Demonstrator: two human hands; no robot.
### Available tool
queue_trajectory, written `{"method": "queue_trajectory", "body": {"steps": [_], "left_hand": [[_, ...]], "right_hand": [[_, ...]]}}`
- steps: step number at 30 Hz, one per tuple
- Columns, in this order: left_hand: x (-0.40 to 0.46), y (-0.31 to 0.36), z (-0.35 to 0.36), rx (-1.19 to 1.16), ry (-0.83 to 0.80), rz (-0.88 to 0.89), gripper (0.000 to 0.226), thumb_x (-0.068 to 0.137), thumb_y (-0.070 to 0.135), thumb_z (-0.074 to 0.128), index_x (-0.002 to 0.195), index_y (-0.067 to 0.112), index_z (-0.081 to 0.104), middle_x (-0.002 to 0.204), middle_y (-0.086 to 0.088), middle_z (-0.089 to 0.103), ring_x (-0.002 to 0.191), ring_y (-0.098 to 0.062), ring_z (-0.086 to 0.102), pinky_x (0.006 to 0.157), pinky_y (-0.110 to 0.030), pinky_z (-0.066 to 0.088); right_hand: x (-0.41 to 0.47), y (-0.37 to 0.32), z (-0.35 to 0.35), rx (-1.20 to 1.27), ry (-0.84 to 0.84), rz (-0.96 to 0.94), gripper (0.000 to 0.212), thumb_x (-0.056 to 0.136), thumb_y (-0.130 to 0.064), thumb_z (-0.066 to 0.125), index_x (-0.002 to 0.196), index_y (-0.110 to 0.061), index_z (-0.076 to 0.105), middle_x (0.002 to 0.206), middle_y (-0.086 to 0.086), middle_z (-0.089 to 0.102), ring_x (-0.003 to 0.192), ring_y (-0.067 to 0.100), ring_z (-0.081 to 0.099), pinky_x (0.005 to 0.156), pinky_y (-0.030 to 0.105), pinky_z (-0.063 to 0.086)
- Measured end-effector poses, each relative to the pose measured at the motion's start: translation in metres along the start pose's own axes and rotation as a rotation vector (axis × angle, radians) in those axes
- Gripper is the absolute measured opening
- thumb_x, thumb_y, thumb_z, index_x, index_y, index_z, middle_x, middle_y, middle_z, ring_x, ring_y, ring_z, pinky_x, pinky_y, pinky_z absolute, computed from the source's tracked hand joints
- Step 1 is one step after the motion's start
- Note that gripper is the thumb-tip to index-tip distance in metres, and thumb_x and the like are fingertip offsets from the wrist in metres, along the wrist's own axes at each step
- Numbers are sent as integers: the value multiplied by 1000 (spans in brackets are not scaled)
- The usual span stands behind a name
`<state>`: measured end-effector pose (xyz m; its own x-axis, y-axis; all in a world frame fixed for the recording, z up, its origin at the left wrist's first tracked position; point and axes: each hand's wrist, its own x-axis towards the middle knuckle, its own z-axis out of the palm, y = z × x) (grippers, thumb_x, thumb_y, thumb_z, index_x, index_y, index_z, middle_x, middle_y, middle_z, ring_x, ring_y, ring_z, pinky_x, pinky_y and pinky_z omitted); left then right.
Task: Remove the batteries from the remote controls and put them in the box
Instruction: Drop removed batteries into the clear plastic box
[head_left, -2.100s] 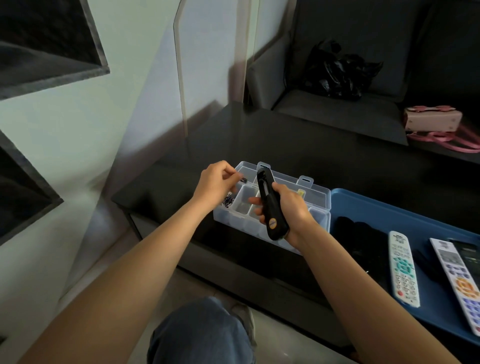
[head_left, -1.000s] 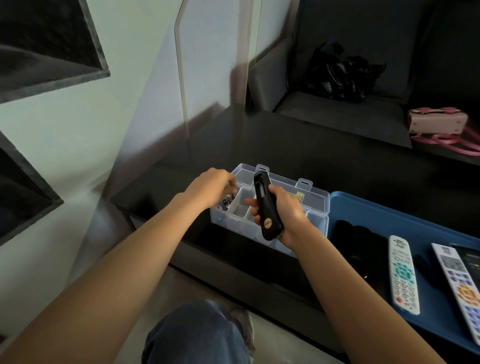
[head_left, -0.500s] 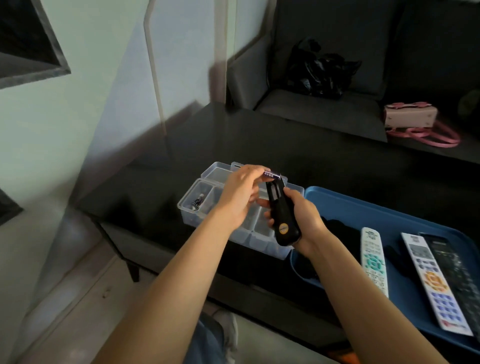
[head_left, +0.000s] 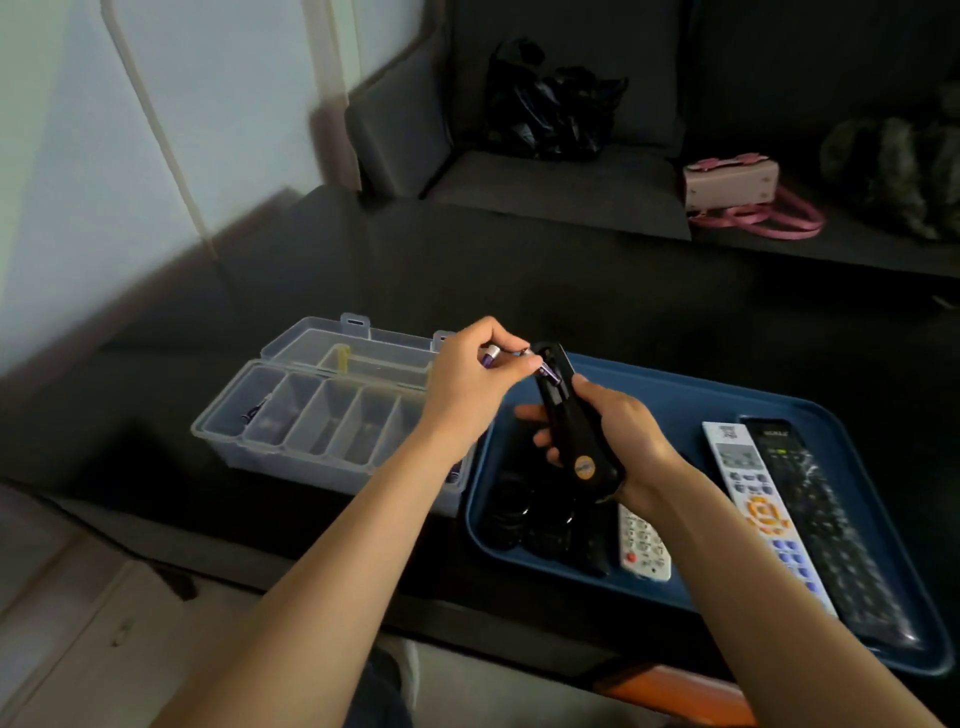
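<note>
Black table (head_left: 571, 270) before grey sofa (head_left: 561, 176)

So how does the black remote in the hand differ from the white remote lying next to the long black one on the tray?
The black remote is held tilted in the right hand above the blue tray, back side up; the white remote lies flat on the tray, buttons up. The black remote's back is plain with one round sticker; the white remote shows coloured keys. Both are long and slim.
</note>
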<state>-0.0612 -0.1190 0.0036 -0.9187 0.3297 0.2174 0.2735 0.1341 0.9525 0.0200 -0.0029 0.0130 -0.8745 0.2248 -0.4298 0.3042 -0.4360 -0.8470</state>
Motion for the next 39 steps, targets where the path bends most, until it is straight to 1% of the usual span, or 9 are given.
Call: {"method": "queue_trajectory", "body": {"steps": [3,7,11,15,18,22,26,32,39], "left_hand": [[4,-1,21,62,-32,11,11,78,13,71,75,18,62,87,1,70,79,-13,66,76,-28,50],[1,1,47,188,-45,47,6,80,16,70,82,14,65,86,4,69,77,-6,63,67,-15,46],[-4,2,57,231,-10,101,5,80,18,71,82,16,67,85,8,66,82,-3,59,70,-12,43],[-8,0,64,232,-43,112,3,78,14,72,79,13,70,75,9,65,69,3,58,62,-7,41],[-11,3,73,199,-21,134,3,79,7,68,80,9,70,73,7,64,64,7,57,62,-4,40],[-9,-2,76,267,-74,105,7,83,5,62,82,10,67,75,4,63,65,4,56,60,-3,40],[-12,-8,77,320,-150,88,6,83,9,64,80,12,67,74,6,63,64,3,55,59,-2,38],[-7,-10,67,236,-94,59,5,86,10,62,83,9,66,78,7,62,70,1,56,62,-3,40],[-2,-10,53,270,-21,104,10,91,14,55,88,12,64,85,5,64,78,-1,56,65,-3,39]], "right_hand": [[-3,-2,-17,-25,11,-12,33,103,-28,32,102,-8,57,97,20,70,59,19,60,50,25,50],[-3,-1,-36,37,14,-4,34,103,-27,30,105,-5,57,99,23,70,62,23,67,51,27,54],[-3,-4,-44,30,36,-44,36,102,-26,29,106,-3,57,100,26,69,68,29,69,50,28,55],[-5,-9,-51,50,83,-167,33,101,-22,31,97,-1,56,79,19,70,54,25,63,42,26,45],[-5,-13,-48,84,107,-223,29,101,-21,32,91,-3,52,74,17,64,47,23,60,40,25,43],[-1,-7,-47,146,125,-113,32,101,-20,31,89,-1,53,64,14,64,49,22,63,41,25,48],[1,-3,-54,116,165,-46,33,102,-22,31,88,-1,53,64,14,65,52,22,62,41,24,47],[1,1,-43,93,111,-31,34,102,-25,31,94,-3,56,72,15,68,56,21,63,43,24,48],[4,1,-27,96,70,-51,28,102,-25,33,99,-7,54,75,16,70,57,21,64,46,26,49]]}}
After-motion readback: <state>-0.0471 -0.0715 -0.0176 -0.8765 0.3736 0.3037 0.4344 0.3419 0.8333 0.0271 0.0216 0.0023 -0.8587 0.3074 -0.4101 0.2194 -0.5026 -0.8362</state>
